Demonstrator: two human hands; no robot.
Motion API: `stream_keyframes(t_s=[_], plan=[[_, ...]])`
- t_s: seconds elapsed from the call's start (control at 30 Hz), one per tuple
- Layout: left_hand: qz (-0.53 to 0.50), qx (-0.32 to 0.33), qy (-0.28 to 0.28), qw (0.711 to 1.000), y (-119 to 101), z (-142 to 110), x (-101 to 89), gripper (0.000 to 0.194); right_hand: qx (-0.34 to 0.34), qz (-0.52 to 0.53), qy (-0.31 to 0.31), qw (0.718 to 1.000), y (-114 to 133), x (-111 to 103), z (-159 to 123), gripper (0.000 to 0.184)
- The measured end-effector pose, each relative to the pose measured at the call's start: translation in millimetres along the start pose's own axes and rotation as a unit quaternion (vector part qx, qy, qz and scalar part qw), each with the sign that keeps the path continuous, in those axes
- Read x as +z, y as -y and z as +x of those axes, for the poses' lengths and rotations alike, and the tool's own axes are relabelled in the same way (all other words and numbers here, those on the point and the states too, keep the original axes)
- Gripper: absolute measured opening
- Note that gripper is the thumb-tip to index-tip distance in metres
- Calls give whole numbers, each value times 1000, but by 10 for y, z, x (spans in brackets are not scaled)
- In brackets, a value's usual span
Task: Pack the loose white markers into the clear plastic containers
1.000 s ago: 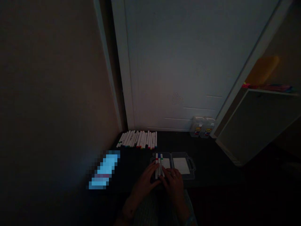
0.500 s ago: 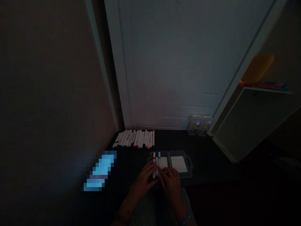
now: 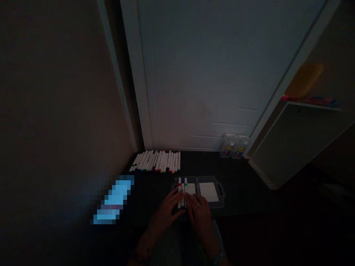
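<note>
Three white markers with red, blue and green bands lie side by side in the left half of an open clear plastic case [image 3: 221, 189]. At their left side is my left hand [image 3: 165, 211], its fingers stretched out over the red-banded marker [image 3: 179, 184] and its thumb apart near the lower ends. The blue-banded marker [image 3: 182, 186] is in the middle. My right hand [image 3: 200, 214], with a ring on one finger, has its fingers closed at the green-banded marker [image 3: 185, 181], partly covering it. A white card [image 3: 209, 192] lies in the case's right half.
A row of several white markers [image 3: 155, 161] lies at the back left of the dark table [image 3: 241, 201]. Two upright clear cases [image 3: 228, 146] lean against the white door [image 3: 177, 74] at the back right. A pixelated bright screen [image 3: 113, 199] is at the left.
The whole view has shifted slightly, so things appear a little further left and higher. Both hands stay at the three markers, with only small finger movements.
</note>
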State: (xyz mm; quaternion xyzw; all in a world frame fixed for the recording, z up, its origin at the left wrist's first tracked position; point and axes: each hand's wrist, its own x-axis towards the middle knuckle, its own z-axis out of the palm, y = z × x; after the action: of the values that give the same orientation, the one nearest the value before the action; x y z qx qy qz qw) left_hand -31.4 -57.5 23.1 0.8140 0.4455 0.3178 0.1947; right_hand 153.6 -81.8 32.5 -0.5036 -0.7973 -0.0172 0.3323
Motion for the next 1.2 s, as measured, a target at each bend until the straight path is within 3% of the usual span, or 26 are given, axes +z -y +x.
stream_keyframes(t_s=[0.47, 0.77, 1.2], plan=[[8, -5, -8, 1000, -71, 8, -28, 54, -3, 8, -7, 1000, -4, -14, 7, 39], [19, -24, -52, 998, -118, 8, -40, 71, 17, -33, -16, 999, 28, 31, 46, 44], [12, -35, -46, 998, -10, 5, -10, 72, -50, -73, -32, 996, 24, 78, 50, 46]])
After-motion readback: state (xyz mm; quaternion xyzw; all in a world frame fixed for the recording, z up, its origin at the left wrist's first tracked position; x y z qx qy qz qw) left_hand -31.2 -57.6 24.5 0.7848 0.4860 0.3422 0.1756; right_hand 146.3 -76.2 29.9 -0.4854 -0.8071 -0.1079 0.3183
